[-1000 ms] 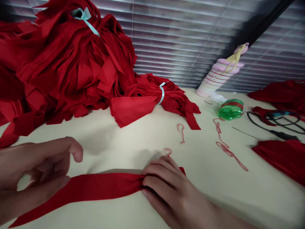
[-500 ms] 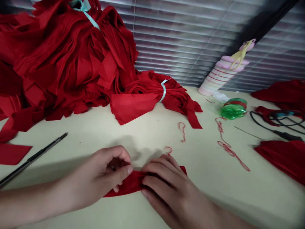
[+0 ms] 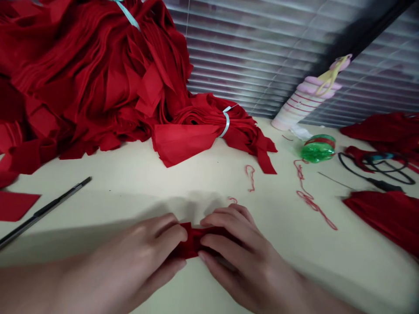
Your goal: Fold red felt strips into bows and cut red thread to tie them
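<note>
A red fabric strip, gathered into a short bunch, lies on the cream table near its front edge. My left hand pinches its left end between thumb and fingers. My right hand is curled over its right end, fingers pressing the cloth down. The two hands nearly touch, and most of the strip is hidden under them.
A big heap of red fabric fills the back left, with a tied bundle beside it. A long dark rod and a red scrap lie at left. A green bobbin, red threads, black scissors and more red cloth lie at right.
The long strip has been gathered into a short bunch. My left hand came in from the left and now grips it right beside my right hand, which stayed in place.
</note>
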A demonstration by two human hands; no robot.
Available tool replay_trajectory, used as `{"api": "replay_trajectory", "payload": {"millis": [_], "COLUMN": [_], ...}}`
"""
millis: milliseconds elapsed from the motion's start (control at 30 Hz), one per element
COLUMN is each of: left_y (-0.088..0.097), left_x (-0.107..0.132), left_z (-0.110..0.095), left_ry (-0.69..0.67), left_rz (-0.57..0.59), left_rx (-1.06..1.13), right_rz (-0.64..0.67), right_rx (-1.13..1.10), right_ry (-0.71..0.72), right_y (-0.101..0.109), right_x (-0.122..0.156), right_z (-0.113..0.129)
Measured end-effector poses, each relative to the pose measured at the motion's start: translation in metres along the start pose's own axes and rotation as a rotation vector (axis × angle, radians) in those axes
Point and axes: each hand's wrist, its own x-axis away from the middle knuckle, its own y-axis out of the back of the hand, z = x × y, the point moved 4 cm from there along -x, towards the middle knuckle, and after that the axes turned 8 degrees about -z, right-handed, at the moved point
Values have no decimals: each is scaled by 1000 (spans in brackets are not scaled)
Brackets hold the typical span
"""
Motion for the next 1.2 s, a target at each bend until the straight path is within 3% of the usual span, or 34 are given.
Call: {"api": "replay_trajectory", "payload": {"millis": [133,333,500,667,967,1200], "left_y": [2,2,1,2,13,54], "left_x": [-5,-4,0,2,-4,3], "left_z": [-8,-15,-9,-4,-6,13], "left_ry": [-56,-178,-67,117,91,301], "left_rz": [-95,-23,-43,27,-6,-60], "left_rx": [-151,-291,-170,-34,36,104], "right_rz": [23,-4,-20,-58,-64,-80], "right_rx": [5,2,-51,-96,-29,-23], "right_ry": [-7,-7,-68,-114,-27,-42], "right_y": [-2,-3,-1,2,0,2], "right_x": [3,7,5,3,6,6], "right_z": [-1,-3,-3,-4,-2,-4]}}
